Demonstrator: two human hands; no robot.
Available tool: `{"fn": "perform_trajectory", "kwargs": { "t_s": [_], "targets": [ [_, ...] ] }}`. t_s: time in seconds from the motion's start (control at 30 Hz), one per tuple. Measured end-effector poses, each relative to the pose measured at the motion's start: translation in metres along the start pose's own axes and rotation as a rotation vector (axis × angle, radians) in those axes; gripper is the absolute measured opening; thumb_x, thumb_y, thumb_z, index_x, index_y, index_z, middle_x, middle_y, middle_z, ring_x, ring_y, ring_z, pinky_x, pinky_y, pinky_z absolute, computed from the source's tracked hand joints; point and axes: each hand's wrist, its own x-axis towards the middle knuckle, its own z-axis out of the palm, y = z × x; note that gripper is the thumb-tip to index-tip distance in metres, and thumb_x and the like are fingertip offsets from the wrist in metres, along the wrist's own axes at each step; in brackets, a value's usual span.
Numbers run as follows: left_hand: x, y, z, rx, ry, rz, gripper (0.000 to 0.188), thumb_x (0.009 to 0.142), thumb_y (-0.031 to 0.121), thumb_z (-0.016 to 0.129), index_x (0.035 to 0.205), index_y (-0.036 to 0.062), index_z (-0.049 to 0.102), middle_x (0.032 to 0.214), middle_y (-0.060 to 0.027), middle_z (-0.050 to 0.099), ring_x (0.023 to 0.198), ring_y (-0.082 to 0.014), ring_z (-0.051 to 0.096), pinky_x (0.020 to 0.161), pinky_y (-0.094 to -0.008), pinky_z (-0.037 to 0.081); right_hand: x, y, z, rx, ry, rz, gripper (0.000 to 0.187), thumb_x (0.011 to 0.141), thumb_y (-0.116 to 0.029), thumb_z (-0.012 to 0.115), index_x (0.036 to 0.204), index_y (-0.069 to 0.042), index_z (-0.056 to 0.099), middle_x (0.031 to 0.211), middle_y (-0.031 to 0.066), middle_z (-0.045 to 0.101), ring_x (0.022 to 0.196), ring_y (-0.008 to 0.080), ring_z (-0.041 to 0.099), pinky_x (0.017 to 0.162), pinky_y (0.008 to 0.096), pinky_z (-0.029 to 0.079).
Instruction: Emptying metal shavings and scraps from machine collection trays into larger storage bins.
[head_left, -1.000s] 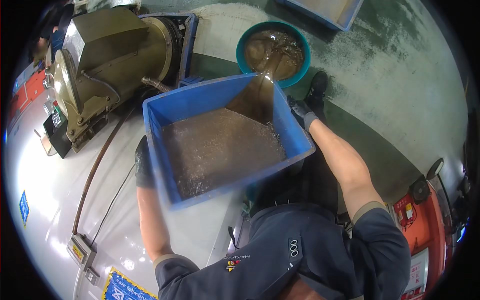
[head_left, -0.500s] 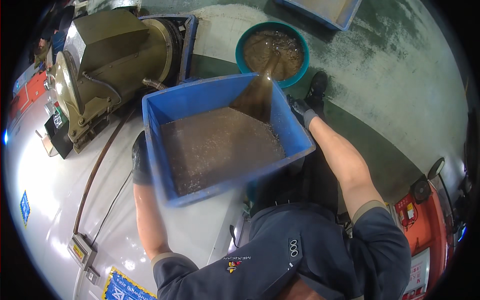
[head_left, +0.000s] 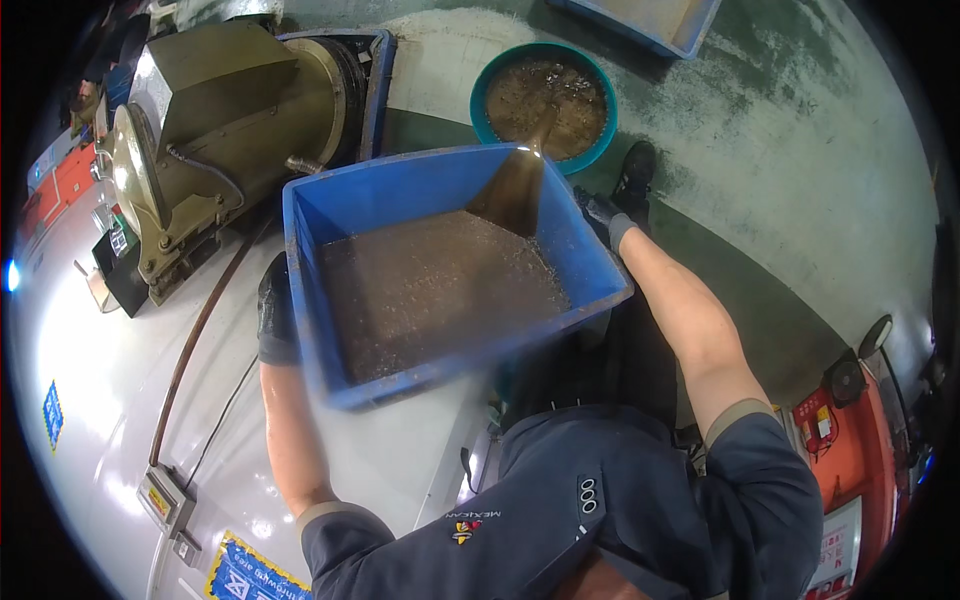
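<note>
Between my hands is a large blue plastic bin (head_left: 572, 240), tilted toward its far right corner. Murky brown water (head_left: 440, 290) with gritty specks lies across its bottom. From that corner a brown stream (head_left: 545, 127) runs into a round teal tub (head_left: 481, 112), which holds the same cloudy liquid. My left hand (head_left: 277, 312), in a dark glove, grips the bin's left side. My right hand (head_left: 604, 216), also gloved, holds the right side near the pouring corner. The fingers of both hands are partly hidden by the bin.
An olive-green drum machine (head_left: 225, 110) stands at the left, with a blue container (head_left: 380, 90) behind it. Another blue bin (head_left: 660, 25) sits at the far edge. A hose (head_left: 205, 320) runs to a small control box (head_left: 167, 497). My dark shoe (head_left: 636, 172) is beside the tub.
My left hand has shifted slightly outward and up along the bin's side. The bin's tilt is nearly the same, and the brown water keeps pouring into the teal tub.
</note>
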Motion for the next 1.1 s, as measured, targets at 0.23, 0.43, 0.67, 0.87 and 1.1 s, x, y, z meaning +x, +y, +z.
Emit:
{"fn": "perform_trajectory", "kwargs": {
  "t_s": [0.23, 0.43, 0.67, 0.87, 1.1],
  "targets": [
    [0.002, 0.027, 0.005, -0.006, 0.064, 0.074, 0.03, 0.087, 0.022, 0.053, 0.106, 0.0, 0.062, 0.096, -0.0192, 0.065, 0.089, -0.0311, 0.063, 0.077, -0.038, 0.048, 0.006, 0.017, -0.001, 0.135, -0.002, -0.048, 0.047, 0.097, -0.04, 0.043, 0.119, -0.001, 0.058, 0.109, 0.0103, 0.064, 0.1, 0.02, 0.058, 0.087, 0.0341, 0.042],
    [-0.002, 0.025, 0.0, 0.029, 0.081, 0.075, 0.029, 0.088, 0.021, 0.053, 0.107, 0.0002, 0.062, 0.096, -0.0163, 0.066, 0.088, -0.0263, 0.062, 0.077, -0.0359, 0.048, 0.004, 0.003, -0.002, 0.275, -0.007, 0.071, 0.045, 0.097, -0.039, 0.043, 0.116, -0.001, 0.06, 0.105, 0.0098, 0.065, 0.096, 0.02, 0.059, 0.085, 0.035, 0.043],
    [0.003, 0.033, 0.0, -0.054, 0.049, 0.1, 0.03, 0.089, 0.021, 0.052, 0.109, -0.0003, 0.061, 0.097, -0.0157, 0.066, 0.088, -0.0254, 0.062, 0.078, -0.0349, 0.048, 0.039, 0.043, 0.004, 0.252, -0.006, 0.016, 0.038, 0.097, -0.033, 0.043, 0.112, -0.003, 0.062, 0.102, 0.0088, 0.065, 0.093, 0.0198, 0.059, 0.082, 0.0331, 0.044],
    [-0.003, 0.054, 0.001, 0.021, 0.061, 0.163, 0.03, 0.09, 0.02, 0.051, 0.108, -0.0008, 0.061, 0.097, -0.0158, 0.066, 0.088, -0.0249, 0.062, 0.078, -0.0344, 0.048, 0.026, 0.028, 0.0, 0.399, -0.053, 0.062, 0.034, 0.097, -0.028, 0.044, 0.114, -0.003, 0.06, 0.106, 0.008, 0.063, 0.093, 0.0179, 0.059, 0.081, 0.031, 0.045],
    [-0.001, 0.042, -0.004, 0.126, 0.079, 0.22, 0.028, 0.088, 0.018, 0.052, 0.106, -0.0005, 0.061, 0.096, -0.0169, 0.065, 0.087, -0.0275, 0.062, 0.078, -0.035, 0.048, 0.012, 0.009, -0.001, 0.544, -0.119, 0.119, 0.034, 0.098, -0.029, 0.044, 0.115, -0.004, 0.06, 0.103, 0.0045, 0.062, 0.089, 0.0153, 0.058, 0.081, 0.0288, 0.044]
  ]
}}
